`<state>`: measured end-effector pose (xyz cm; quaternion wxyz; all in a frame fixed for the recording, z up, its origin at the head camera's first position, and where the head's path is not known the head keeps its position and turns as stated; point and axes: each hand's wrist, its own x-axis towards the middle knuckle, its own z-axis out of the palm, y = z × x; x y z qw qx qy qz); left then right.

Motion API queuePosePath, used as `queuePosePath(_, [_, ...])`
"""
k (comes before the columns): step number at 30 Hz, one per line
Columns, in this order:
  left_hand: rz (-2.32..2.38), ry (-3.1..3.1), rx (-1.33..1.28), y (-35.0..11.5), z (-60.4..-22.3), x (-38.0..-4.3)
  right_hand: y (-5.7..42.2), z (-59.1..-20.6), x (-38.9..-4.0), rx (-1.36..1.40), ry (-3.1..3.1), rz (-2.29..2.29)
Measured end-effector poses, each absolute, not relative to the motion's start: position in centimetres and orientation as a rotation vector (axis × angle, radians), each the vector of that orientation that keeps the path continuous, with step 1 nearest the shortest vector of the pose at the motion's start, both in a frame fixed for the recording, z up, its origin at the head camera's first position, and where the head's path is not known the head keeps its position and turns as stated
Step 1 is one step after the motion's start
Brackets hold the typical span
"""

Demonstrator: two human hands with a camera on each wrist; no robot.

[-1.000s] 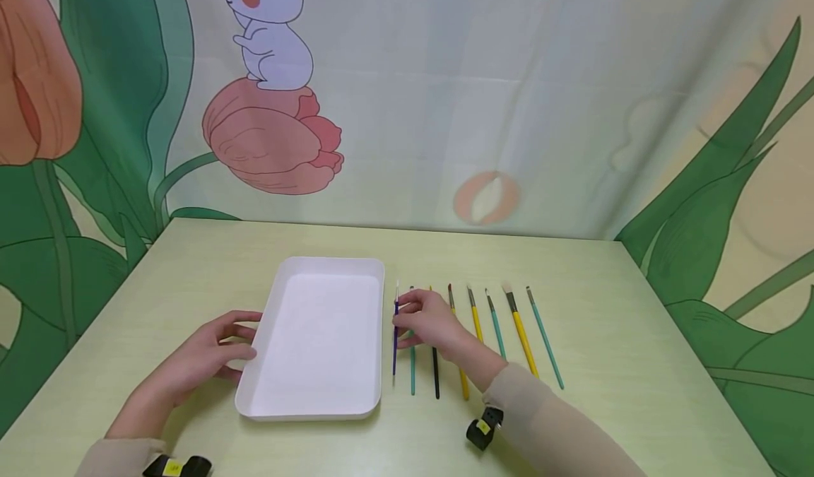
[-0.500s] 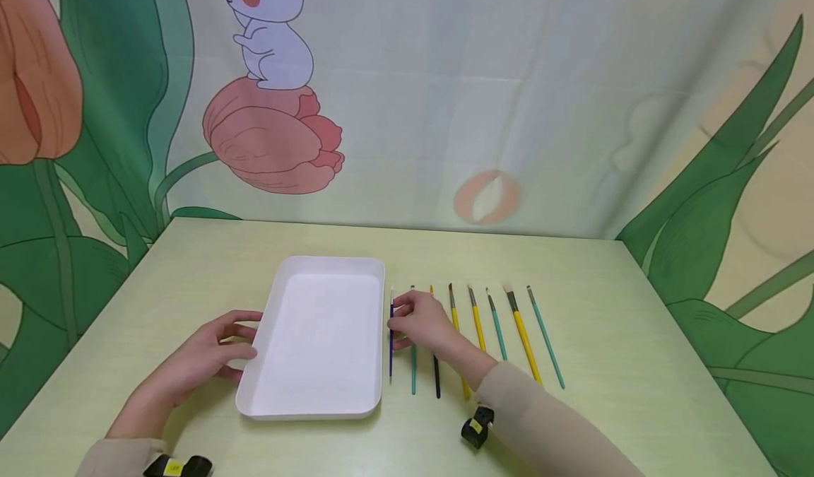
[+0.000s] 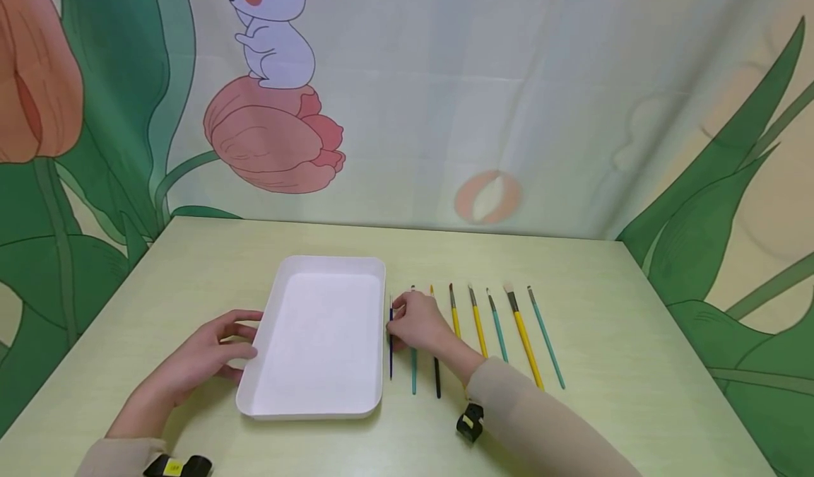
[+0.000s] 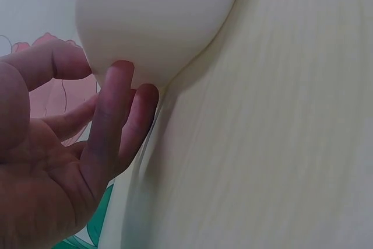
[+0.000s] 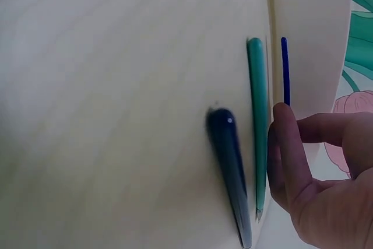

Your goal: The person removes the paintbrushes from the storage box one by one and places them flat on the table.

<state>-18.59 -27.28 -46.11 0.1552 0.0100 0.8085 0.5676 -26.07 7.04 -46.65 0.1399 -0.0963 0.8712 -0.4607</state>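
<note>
A slim dark-blue paintbrush (image 3: 391,364) is pinched between the thumb and fingers of my right hand (image 3: 421,324), upright in the head view along the right side of a white tray (image 3: 311,416). In the right wrist view its blue handle end (image 5: 285,71) sticks out past the fingertips, in front of the tray wall. My left hand (image 3: 202,353) touches the tray's left side with spread, lightly bent fingers. The left wrist view has those fingertips against the tray's outer wall (image 4: 157,21). Under my right hand lie a teal brush (image 3: 414,377) and a black-handled brush (image 3: 437,381), both partly hidden.
Further right, more brushes lie in a row: yellow ones (image 3: 478,321) (image 3: 524,343), a teal one (image 3: 497,328) and another teal one (image 3: 545,337) at the end. The pale table (image 3: 509,258) ends at a printed curtain (image 3: 407,109).
My right hand and the dark-blue paintbrush have shifted slightly left, closer to the tray's right side. The left hand, tray and other brushes stay where they were.
</note>
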Motion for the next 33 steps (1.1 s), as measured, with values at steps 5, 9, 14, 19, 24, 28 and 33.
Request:
queuePosePath(5, [1.622,2.321,0.029,-27.21,-46.16,-18.57,7.04,-46.47,-26.02,-0.298,2.562,-1.222])
queuePosePath(9, [1.633,2.319,0.034,-27.29,-46.24,-18.60,7.09,-46.29,-25.98,-0.315,2.595,-1.178])
queuePosePath(14, [1.632,2.321,0.031,-27.25,-46.24,-18.65,7.20,-46.12,-25.91,-0.348,2.649,-1.124])
queuePosePath(19, [1.622,2.326,0.041,-27.35,-46.48,-18.70,7.23,-46.27,-25.88,-0.350,2.654,-1.102])
queuePosePath(24, [1.628,2.323,0.044,-27.36,-46.67,-18.74,7.21,-46.45,-25.98,-0.342,2.659,-1.104])
queuePosePath(28, [1.622,2.327,0.041,-27.31,-46.64,-18.72,7.26,-46.46,-25.92,-0.339,2.664,-1.120])
queuePosePath(33, [1.624,2.324,0.039,-27.35,-46.58,-18.80,7.64,-46.09,-25.56,-0.372,2.667,-1.181])
